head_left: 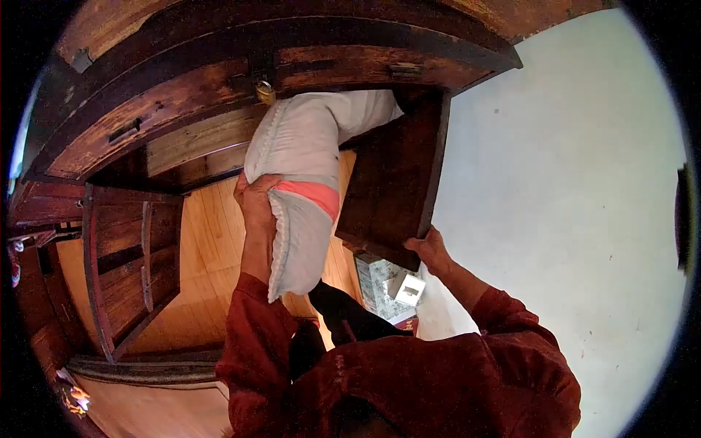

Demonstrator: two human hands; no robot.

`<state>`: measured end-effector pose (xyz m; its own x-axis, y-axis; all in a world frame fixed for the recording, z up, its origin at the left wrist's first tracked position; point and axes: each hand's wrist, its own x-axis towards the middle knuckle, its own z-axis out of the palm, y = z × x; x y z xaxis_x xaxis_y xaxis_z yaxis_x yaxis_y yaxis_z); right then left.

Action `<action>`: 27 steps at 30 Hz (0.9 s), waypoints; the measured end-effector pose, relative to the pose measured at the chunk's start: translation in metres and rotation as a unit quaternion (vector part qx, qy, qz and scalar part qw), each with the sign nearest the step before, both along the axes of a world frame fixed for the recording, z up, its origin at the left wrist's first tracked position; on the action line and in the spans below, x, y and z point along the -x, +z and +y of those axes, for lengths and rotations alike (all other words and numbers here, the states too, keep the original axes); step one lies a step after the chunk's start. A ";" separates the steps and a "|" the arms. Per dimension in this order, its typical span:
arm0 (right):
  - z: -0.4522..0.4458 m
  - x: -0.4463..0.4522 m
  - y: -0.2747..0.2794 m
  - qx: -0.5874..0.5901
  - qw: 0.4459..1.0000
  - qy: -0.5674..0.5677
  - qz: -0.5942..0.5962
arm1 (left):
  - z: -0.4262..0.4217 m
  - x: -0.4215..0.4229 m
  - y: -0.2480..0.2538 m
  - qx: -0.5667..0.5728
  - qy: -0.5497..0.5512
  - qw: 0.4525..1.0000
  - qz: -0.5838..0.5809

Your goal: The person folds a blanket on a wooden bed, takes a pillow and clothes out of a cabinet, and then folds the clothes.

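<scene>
My left hand point(258, 191) is closed on the edge of a long beige padded piece of bedding point(307, 139), like a pillow or folded quilt. A coral band point(312, 196) crosses its middle. Its upper end reaches into the dark wooden cabinet point(182, 135) and its lower end hangs in front of me. The inside of the cabinet behind it is hidden. My right hand point(432, 252) grips the outer lower corner of the open right cabinet door point(398, 164), with the fingers wrapped around the edge.
The left cabinet door point(135, 266) stands open too. A brass padlock point(265, 92) hangs at the cabinet's front. Below the right door are a patterned grey box point(376, 281) and a small white box point(410, 290). A pale wall point(555, 182) rises at right above the wooden floor point(208, 248).
</scene>
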<state>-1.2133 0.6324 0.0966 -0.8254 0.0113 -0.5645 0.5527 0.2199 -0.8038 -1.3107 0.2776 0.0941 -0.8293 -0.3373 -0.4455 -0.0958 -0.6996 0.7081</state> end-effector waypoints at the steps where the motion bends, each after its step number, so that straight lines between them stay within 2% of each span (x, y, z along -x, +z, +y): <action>1: 0.004 -0.001 0.004 -0.003 1.000 -0.001 -0.011 | 0.005 0.000 -0.015 0.006 -0.008 1.000 -0.002; 3: 0.011 -0.003 0.008 -0.013 1.000 0.009 -0.014 | 0.013 0.001 -0.033 0.018 -0.023 1.000 -0.004; 5: 0.015 -0.007 0.000 -0.006 1.000 0.002 0.022 | 0.036 0.004 -0.014 -0.030 0.001 1.000 0.001; 7: -0.001 0.001 0.006 0.043 0.999 0.011 0.027 | 0.039 0.008 -0.005 0.001 -0.052 0.994 -0.101; 9: -0.030 0.012 0.016 0.097 0.995 0.010 0.029 | 0.039 0.014 -0.014 -0.013 -0.044 0.996 -0.070; 11: -0.050 0.026 0.003 0.040 0.996 0.079 0.007 | 0.035 0.021 -0.017 -0.014 -0.050 0.998 -0.045; 14: -0.097 0.051 0.017 0.072 0.992 0.020 -0.105 | 0.033 0.035 -0.002 0.026 -0.070 0.997 -0.005; 15: -0.107 0.054 0.005 0.098 0.985 -0.005 -0.140 | 0.031 0.040 0.001 0.022 -0.088 0.996 0.002; 17: -0.136 0.077 0.043 0.031 0.986 -0.001 -0.163 | 0.018 0.049 0.002 0.016 -0.125 0.992 0.016; 21: -0.145 0.088 0.013 0.099 0.986 -0.023 -0.135 | -0.008 0.063 -0.012 0.111 -0.169 0.979 0.034; 22: -0.149 0.090 0.010 0.104 0.984 -0.037 -0.138 | -0.010 0.060 -0.004 0.118 -0.140 0.983 0.032; 23: -0.152 0.092 0.009 0.110 0.982 -0.051 -0.141 | -0.017 0.061 -0.016 0.225 -0.163 0.960 0.035; 25: -0.154 0.095 0.014 0.126 0.981 -0.041 -0.144 | -0.052 0.068 -0.073 0.431 -0.201 0.879 0.040; 27: -0.153 0.095 0.013 0.131 0.980 -0.037 -0.145 | -0.055 0.071 -0.093 0.425 -0.190 0.884 0.044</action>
<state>-1.3081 0.4793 0.1097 -0.6324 -0.1108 -0.7666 0.7727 -0.0218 -0.6343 -1.3822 0.2228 0.0016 -0.9738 -0.2076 -0.0930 -0.1274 0.1594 0.9790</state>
